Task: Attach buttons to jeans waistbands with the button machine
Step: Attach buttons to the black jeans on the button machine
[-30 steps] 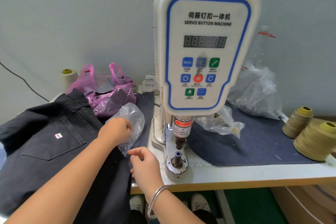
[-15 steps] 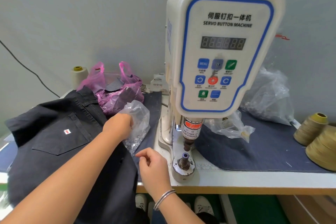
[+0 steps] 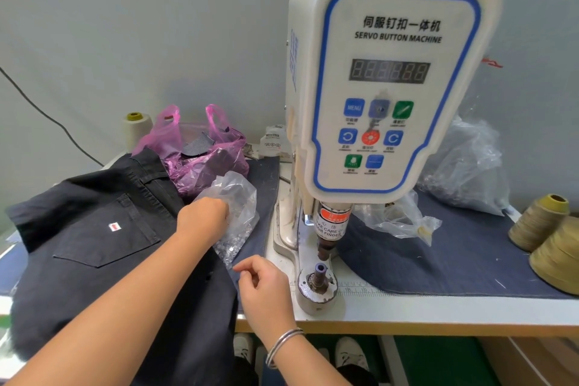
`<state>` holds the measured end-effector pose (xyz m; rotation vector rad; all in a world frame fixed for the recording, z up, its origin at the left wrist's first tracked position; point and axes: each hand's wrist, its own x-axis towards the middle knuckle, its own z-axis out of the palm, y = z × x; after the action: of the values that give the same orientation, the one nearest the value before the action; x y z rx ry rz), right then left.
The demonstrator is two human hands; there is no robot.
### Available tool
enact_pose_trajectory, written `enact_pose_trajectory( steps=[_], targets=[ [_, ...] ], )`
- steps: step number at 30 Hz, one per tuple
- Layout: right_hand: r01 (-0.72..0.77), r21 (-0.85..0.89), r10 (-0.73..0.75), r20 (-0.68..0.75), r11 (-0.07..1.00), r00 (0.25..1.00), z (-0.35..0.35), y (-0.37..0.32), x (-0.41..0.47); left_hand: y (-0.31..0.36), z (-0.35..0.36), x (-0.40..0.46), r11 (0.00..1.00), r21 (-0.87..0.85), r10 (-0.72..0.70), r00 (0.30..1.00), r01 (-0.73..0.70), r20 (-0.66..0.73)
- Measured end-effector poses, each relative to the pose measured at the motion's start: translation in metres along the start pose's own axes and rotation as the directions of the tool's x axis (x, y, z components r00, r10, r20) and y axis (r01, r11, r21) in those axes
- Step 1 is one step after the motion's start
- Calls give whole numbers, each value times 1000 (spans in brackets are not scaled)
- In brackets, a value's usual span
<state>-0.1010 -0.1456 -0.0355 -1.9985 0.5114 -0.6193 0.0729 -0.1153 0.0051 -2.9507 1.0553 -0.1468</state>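
Two hands work at the white table (image 3: 438, 312) edge: right hand (image 3: 266, 288) loosely curled, holding nothing visible, beside the button machine (image 3: 385, 88); left hand (image 3: 203, 218) reaching into the clear button bag (image 3: 238, 216), fingers hidden. Black jeans (image 3: 94, 238) lie left. Farther back, pink bag (image 3: 200, 150), thread cones (image 3: 545, 222), grey wall (image 3: 125, 25).

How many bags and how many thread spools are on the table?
Pink bag: 1
Clear bags: 3
Pale thread spool: 1
Tan thread spools: 2
Total: 7
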Motion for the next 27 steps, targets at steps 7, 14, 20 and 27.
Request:
enact_pose_trajectory(
  steps=[7,14,20,27],
  targets=[
    [19,-14,-19,0,1000,1000,-1,-1,-1,-1,-6,-3,995,-96,-38,999,41,31],
    [14,4,-15,12,1000,1000,-2,1,-1,-14,-13,-10,883,-470,-47,996,5,-79],
    [-5,35,4,23,999,1000,-2,2,-2,-5,-19,-46,209,-978,-101,995,5,-17],
    [-107,234,85,104,966,991,-26,-8,-24,44,-19,-84,-233,-971,36,998,60,53]
  ],
)
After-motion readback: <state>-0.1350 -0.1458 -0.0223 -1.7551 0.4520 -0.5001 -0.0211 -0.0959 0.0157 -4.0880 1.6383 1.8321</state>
